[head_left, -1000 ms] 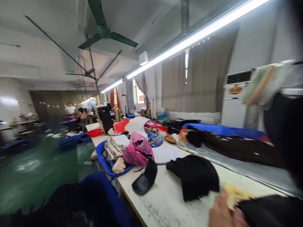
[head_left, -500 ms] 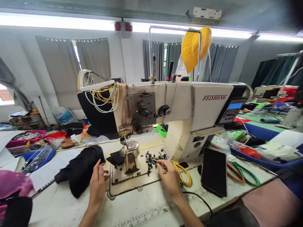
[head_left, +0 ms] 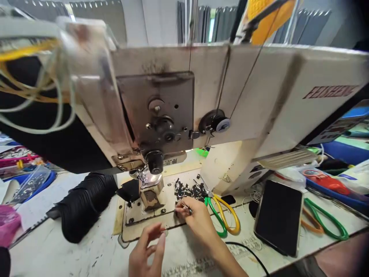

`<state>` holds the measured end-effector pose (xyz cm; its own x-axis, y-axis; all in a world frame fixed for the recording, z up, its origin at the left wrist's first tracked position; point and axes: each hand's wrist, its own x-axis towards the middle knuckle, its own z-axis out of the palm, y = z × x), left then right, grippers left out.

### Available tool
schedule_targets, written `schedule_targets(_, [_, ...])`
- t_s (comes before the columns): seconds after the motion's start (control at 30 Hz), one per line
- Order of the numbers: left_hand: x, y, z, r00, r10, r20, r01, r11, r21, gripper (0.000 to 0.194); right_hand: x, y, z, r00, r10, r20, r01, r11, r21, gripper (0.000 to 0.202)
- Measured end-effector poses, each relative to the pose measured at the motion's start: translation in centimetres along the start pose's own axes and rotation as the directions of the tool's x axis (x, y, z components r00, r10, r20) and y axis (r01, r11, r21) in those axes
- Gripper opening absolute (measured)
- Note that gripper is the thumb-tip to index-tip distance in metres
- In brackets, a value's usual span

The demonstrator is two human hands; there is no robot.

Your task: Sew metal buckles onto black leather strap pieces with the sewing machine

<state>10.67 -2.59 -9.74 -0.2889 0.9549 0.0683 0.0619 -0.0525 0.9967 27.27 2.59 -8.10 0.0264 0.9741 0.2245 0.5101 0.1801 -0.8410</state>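
My right hand (head_left: 193,216) is at the sewing machine's bed, its fingertips pinched on a small, dark, shiny piece too small to name. Just behind them lies a loose pile of small black scraps (head_left: 188,189) with pale bits among them. My left hand (head_left: 148,248) is held over the front edge of the bed, thumb and fingers apart and nothing in them. Under the needle area of the sewing machine (head_left: 245,104) stands a metal post (head_left: 151,192). A black fabric piece (head_left: 128,191) rests against the post's left side.
Left of the bed lies a stack of curved black pieces (head_left: 89,206). Scissors with yellow and green handles (head_left: 227,215) lie beside my right hand. Farther right are a black phone (head_left: 279,217) and another green-and-orange handled pair of scissors (head_left: 327,219). The machine head overhangs the bed.
The view has moved closer to the machine. My left hand has come away from the black stack toward the bed's front. My right hand has drawn slightly toward me from the scraps.
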Motion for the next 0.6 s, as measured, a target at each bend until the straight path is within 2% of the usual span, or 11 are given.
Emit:
schedule_targets(0.1, [0.8,0.4,2.9,0.99,-0.114,0.089,0.118,0.992,-0.047,0.046,-1.2,-0.7,-0.2,1.0,0.006,0.008,-0.007,0.989,0.146,0.012])
schedule_targets(0.23, [1.1,0.6,4.3,0.969,-0.196,0.153,0.216,0.969,-0.123,0.042,-3.0,-0.8,-0.2,0.997,0.079,-0.008,-0.074,0.957,0.281,0.012])
schedule_targets(0.33, [0.5,0.7,4.0,0.959,-0.228,0.169,0.253,0.956,-0.146,0.036,-3.9,-0.5,0.0,0.979,0.204,-0.025,-0.18,0.91,0.373,0.012])
schedule_targets(0.43, [0.0,1.2,3.4,0.96,-0.219,0.174,0.244,0.959,-0.144,0.03,-4.5,-0.6,0.2,0.951,0.308,0.006,-0.278,0.848,0.452,0.017])
schedule_targets(0.6, [-0.1,2.0,1.5,0.978,-0.151,0.141,0.162,0.984,-0.073,0.017,-4.7,-1.9,0.4,0.924,0.367,0.11,-0.373,0.799,0.472,0.023])
